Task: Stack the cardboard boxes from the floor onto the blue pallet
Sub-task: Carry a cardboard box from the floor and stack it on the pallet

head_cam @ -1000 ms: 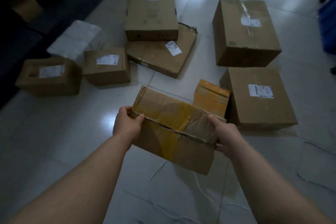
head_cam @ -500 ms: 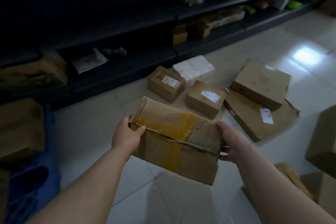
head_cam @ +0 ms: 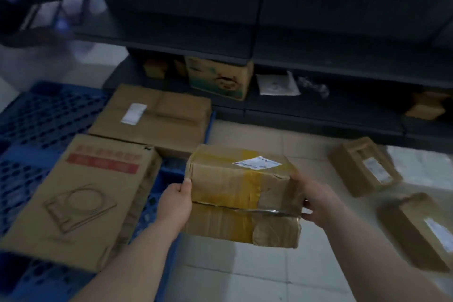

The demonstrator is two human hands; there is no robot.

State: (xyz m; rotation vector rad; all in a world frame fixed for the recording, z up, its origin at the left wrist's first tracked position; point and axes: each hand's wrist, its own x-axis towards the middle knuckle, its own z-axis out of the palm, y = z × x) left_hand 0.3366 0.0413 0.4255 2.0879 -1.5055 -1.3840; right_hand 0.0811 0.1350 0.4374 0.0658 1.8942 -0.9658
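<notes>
Shelving (head_cam: pixel 318 39) spans the back. Blue pallet (head_cam: pixel 36 115) fills the left, with bare grid along its far side and a printed box (head_cam: pixel 81 198) and a plain box (head_cam: pixel 159 115) lining its right edge. Open floor (head_cam: pixel 257 277) lies under the taped box (head_cam: pixel 240 193), which is held in the air just off that edge. Left hand (head_cam: pixel 175 201) and right hand (head_cam: pixel 318 201) each have a closed grip on one end.

A brown cardboard box (head_cam: pixel 220 179) is banded with yellow tape (head_cam: pixel 248 193) and marked by a white label (head_cam: pixel 256 163). The pallet (head_cam: pixel 36 115) is blue, patterned with gridded holes. A tan box (head_cam: pixel 81 203) is printed with a red band (head_cam: pixel 103 163). Dark grey shelving (head_cam: pixel 318 19) and a pale tiled floor (head_cam: pixel 257 277) are seen.
</notes>
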